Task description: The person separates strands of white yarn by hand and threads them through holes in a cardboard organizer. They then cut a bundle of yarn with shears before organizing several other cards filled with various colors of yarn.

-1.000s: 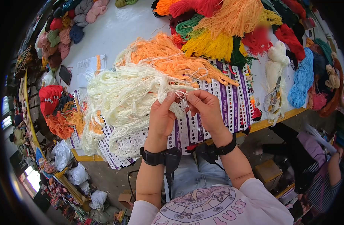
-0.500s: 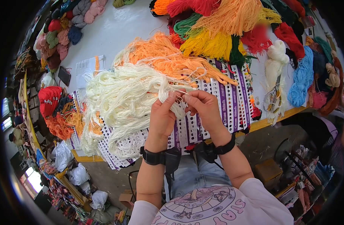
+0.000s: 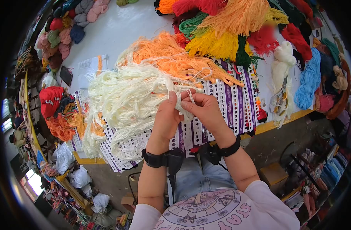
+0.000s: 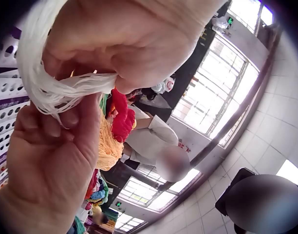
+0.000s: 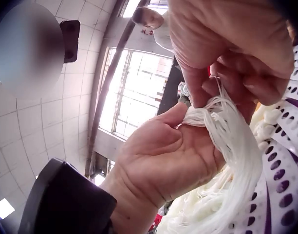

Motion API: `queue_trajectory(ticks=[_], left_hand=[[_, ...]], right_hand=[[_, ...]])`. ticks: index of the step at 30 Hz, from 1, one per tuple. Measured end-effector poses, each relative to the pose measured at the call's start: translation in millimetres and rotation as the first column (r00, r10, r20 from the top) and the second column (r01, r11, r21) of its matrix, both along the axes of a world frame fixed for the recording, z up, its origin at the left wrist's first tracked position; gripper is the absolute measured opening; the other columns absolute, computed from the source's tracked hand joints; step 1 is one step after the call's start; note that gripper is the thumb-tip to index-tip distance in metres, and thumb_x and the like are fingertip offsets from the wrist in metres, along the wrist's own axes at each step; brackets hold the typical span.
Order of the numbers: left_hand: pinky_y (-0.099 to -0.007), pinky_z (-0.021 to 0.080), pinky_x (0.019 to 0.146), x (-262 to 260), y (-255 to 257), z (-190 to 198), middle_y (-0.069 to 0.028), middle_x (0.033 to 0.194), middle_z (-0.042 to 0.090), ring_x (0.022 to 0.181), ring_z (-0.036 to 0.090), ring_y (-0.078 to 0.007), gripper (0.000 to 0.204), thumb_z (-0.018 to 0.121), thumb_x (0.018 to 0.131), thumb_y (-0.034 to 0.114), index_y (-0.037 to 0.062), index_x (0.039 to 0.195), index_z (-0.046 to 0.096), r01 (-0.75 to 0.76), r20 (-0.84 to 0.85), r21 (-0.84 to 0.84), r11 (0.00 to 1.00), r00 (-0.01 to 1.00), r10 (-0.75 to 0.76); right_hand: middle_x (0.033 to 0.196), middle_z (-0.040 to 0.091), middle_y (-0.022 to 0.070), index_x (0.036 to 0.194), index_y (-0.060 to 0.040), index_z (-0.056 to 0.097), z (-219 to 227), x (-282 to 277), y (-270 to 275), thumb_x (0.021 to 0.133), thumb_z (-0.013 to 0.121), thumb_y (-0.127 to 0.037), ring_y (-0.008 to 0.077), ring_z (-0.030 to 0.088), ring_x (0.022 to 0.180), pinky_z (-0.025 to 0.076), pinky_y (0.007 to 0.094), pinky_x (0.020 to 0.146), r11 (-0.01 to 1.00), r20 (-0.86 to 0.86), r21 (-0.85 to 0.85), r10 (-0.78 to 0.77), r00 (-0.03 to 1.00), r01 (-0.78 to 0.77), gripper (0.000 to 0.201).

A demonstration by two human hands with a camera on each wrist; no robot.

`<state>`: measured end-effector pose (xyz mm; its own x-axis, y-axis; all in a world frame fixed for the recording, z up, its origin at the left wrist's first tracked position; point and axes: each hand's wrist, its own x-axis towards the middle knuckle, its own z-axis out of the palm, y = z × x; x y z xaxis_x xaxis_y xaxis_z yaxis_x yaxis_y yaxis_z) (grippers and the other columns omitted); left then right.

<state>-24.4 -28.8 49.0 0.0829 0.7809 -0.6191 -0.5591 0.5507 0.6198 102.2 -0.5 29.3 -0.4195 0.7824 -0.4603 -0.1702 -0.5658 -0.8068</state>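
White thread (image 3: 125,94) lies in a large loose heap in front of the person. At its right side, the left hand (image 3: 164,120) pinches the looped end of a white hank between thumb and fingers. Close beside it, the right hand (image 3: 207,111) pinches strands at that same end, its fingertips almost meeting the left ones. From the right wrist view, the hank (image 5: 241,151) bends over the left fingers and hangs down in a thick bundle. The left wrist view shows its strands (image 4: 56,92) running between both hands. Perforated white-and-purple cards (image 3: 231,109) lie underneath.
Orange thread (image 3: 164,53) is heaped behind the white. Yellow hanks (image 3: 214,46) and red ones lie at the back right, near a light blue hank (image 3: 307,86). A phone (image 3: 66,75) and a red bundle (image 3: 51,101) sit on the left. The table's yellow edge (image 3: 282,122) runs in front.
The right fingers have shifted slightly left and spread over the looped end of the white hank. The left hand stays about where it was. A person at the right has gone out of view.
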Motion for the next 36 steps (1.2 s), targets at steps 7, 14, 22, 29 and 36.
queue_trajectory(ticks=[7,14,22,29,36], left_hand=[[-0.0308,0.050,0.070,0.9,-1.3,-1.5,-0.0105,0.104,0.056,0.088,0.058,-0.0167,0.048,0.032,0.092,0.039,-0.0024,0.109,0.049,-0.119,-0.008,0.024,0.993,0.993,0.119],[-0.0302,0.053,0.065,3.5,-2.6,-6.2,-0.0089,0.095,0.060,0.081,0.061,-0.0175,0.028,0.050,0.087,0.022,0.0006,0.104,0.051,-0.149,-0.037,0.051,0.988,0.988,0.151],[-0.0335,0.052,0.069,-0.7,-4.5,-14.1,-0.0111,0.099,0.058,0.087,0.059,-0.0193,0.031,0.043,0.090,0.028,0.0010,0.101,0.053,-0.239,0.127,0.020,0.971,0.964,0.235],[-0.0304,0.050,0.068,2.6,-4.8,-14.4,-0.0119,0.101,0.058,0.087,0.058,-0.0173,0.039,0.039,0.091,0.034,-0.0008,0.103,0.052,-0.185,0.042,0.039,0.982,0.982,0.183],[-0.0240,0.049,0.063,8.5,-5.5,-12.7,-0.0125,0.107,0.057,0.085,0.058,-0.0137,0.037,0.041,0.091,0.033,0.0006,0.104,0.054,-0.145,-0.095,0.022,0.989,0.985,0.147]], right_hand=[[0.075,0.060,-0.0034,0.096,-0.0041,0.064,5.8,7.3,3.4,0.081,0.060,-0.016,0.0002,0.047,0.059,0.036,0.0153,0.050,0.991,-0.083,-0.128,-0.049,0.995,0.038,0.019],[0.064,0.054,-0.0070,0.098,-0.0067,0.063,1.2,9.9,2.9,0.083,0.059,-0.023,-0.0004,0.038,0.050,0.028,0.0151,0.043,0.976,-0.142,-0.213,-0.076,0.987,0.045,0.023],[0.055,0.042,-0.0082,0.092,-0.0042,0.062,-5.6,10.9,2.5,0.083,0.059,-0.025,0.0016,0.032,0.047,0.026,0.0166,0.044,0.967,-0.160,-0.245,-0.113,0.981,0.071,0.023],[0.067,0.057,-0.0028,0.093,-0.0006,0.063,12.2,5.4,4.0,0.081,0.061,-0.019,0.0022,0.046,0.059,0.037,0.0172,0.052,0.990,0.035,-0.075,-0.114,0.993,0.116,0.022],[0.074,0.061,0.0002,0.087,0.0005,0.065,4.2,2.0,1.9,0.078,0.064,-0.012,0.0026,0.050,0.066,0.040,0.0177,0.057,0.991,0.157,0.107,-0.091,0.983,0.075,0.016]])
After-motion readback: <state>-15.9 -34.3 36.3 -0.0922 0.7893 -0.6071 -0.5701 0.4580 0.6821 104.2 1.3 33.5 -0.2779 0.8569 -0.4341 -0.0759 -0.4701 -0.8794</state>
